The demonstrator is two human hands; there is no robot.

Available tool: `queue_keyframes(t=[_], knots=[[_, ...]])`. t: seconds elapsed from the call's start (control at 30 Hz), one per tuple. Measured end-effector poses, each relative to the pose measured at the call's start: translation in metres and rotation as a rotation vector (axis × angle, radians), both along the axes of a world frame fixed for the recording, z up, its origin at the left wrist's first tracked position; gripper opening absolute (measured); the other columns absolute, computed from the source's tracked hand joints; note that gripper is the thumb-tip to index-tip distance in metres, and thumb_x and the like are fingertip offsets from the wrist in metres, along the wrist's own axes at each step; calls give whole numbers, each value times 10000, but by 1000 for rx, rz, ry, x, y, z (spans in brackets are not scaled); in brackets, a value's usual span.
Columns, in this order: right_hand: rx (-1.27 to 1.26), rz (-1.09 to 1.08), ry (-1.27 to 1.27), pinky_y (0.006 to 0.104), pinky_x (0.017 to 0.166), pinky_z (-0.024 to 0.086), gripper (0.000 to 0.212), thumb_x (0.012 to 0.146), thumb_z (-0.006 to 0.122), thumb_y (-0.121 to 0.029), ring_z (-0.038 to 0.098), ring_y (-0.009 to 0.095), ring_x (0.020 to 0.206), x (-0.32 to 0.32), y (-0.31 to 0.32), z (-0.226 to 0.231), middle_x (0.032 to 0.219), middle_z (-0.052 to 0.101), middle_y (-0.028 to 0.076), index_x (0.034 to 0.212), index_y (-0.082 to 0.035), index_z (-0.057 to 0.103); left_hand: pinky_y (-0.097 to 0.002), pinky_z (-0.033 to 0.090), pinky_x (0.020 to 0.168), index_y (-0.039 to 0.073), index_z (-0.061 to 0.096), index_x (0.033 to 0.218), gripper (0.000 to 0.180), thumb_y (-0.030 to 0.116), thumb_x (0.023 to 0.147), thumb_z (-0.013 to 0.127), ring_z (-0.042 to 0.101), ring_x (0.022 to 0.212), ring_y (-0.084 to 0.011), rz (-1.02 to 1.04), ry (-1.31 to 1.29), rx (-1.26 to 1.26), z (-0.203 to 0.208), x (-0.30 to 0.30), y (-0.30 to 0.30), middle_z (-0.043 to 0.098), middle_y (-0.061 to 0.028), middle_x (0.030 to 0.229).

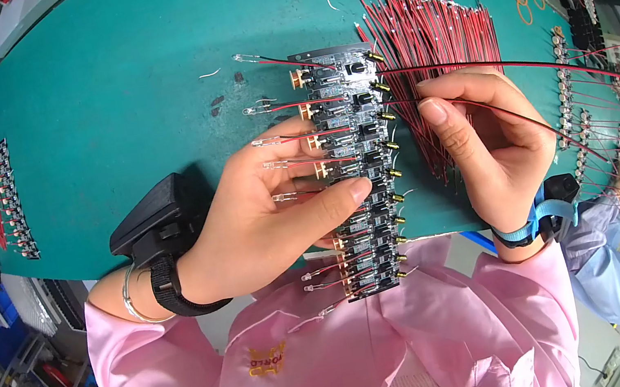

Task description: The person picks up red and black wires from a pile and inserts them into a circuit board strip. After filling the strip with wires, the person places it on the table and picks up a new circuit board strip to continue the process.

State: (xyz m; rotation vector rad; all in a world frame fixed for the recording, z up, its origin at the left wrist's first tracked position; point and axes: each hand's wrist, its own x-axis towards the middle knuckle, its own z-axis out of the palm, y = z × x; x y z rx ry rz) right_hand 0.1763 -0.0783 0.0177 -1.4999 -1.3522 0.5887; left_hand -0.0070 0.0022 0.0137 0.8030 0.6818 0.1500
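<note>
My left hand [271, 208] grips a long narrow panel of small black circuit boards [352, 161], thumb across its middle. The panel stands lengthwise over the green mat [125, 85], with clear LEDs on red-black leads sticking out on its left side. My right hand [483, 138] pinches a red-and-black wire pair [553, 64] at the panel's right edge, near its upper part; the wire trails off to the right. Both wrists wear straps, and a black device sits on the left one.
A pile of red-and-black wires [438, 46] lies on the mat behind my right hand. More board strips with wires [572, 106] lie at the right, another strip [9, 201] at the left edge. Another person in a blue sleeve [611, 256] works at lower right.
</note>
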Motion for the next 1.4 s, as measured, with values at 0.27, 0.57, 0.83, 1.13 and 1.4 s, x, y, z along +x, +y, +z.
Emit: queue_keyframes(t=[0.27,0.57,0.83,1.13,1.4], knots=[[28,27,3,200,575,376,145,720,640,49,458,95,619,2,0,-2,773,580,67,861,43,605,-187,496,557,6,533,1046,283,24,775,613,545,848,-80,-6,22,67,-1,1,0,537,-4,992],[-16,2,43,198,575,371,141,720,640,49,455,88,623,0,-1,1,770,565,64,856,50,602,-189,496,562,9,537,1044,273,26,780,606,547,838,-78,-4,3,28,0,0,1,551,-6,985],[-21,-9,45,198,573,365,139,718,642,49,450,83,625,0,-1,-1,766,555,60,852,51,600,-189,495,569,11,533,1050,277,30,783,603,547,841,-78,-14,5,45,-1,1,0,555,-12,988],[19,-21,-45,201,545,365,130,712,652,36,447,93,594,0,-1,-3,725,555,51,833,35,605,-195,487,609,7,532,1050,276,28,784,603,547,847,-82,-2,3,17,1,0,1,555,-17,991],[-42,-54,-216,195,611,375,113,741,617,49,483,94,669,-4,-2,5,807,564,74,847,54,576,-208,475,680,4,531,1046,278,19,779,608,550,853,-86,-1,-20,69,-2,-2,0,556,-18,991]])
